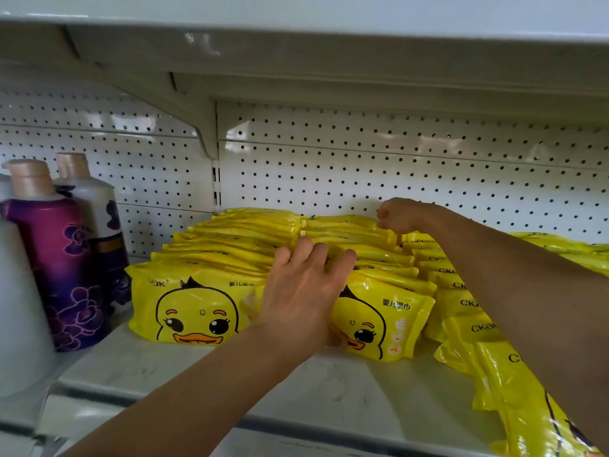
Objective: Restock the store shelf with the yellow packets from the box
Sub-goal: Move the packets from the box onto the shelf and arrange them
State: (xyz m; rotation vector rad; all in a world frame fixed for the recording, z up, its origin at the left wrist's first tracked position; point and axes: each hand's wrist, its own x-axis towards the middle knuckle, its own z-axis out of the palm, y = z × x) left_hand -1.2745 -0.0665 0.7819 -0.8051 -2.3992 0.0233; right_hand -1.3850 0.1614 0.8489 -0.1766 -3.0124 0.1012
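Yellow duck-face packets stand upright in rows on the white shelf. The left row and the middle row face me; a right row leans sideways. My left hand lies flat with fingers spread against the fronts of the left and middle rows where they meet. Farther back, my right hand rests curled on top of the rear packets of the middle row; whether it grips one is unclear. The box is out of view.
Purple flowered bottles with beige caps stand at the left, a white bottle beside them. Perforated back panel behind. An upper shelf hangs overhead. More yellow packets spill at the lower right.
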